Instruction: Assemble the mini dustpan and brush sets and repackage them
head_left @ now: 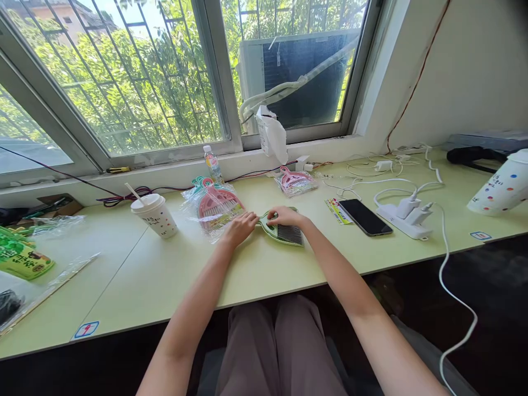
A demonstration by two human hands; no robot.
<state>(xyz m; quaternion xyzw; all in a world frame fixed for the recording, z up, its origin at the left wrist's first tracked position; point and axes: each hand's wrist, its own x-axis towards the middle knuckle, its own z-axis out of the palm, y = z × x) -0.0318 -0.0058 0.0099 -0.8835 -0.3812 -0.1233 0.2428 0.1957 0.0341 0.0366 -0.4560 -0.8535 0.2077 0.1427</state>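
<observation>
A small green dustpan (275, 237) lies on the table in front of me, with a dark-bristled brush (291, 234) nested in it. My left hand (242, 226) is closed at the narrow handle end on the left, fingers bent over it. From above, my right hand (284, 215) pinches around the brush's handle, near where the bristles start; its palm hides part of the brush. Just left of my left hand are pink and green dustpan sets (218, 203) in clear plastic. Another wrapped pink set (295, 181) lies farther back.
On the left stand a white cup with a straw (154, 217) and a green packet (25, 253). A bottle (212, 164) is by the window. To the right are a phone (366, 216), a power strip (406, 220) with trailing cables and a large spotted cup (503, 184).
</observation>
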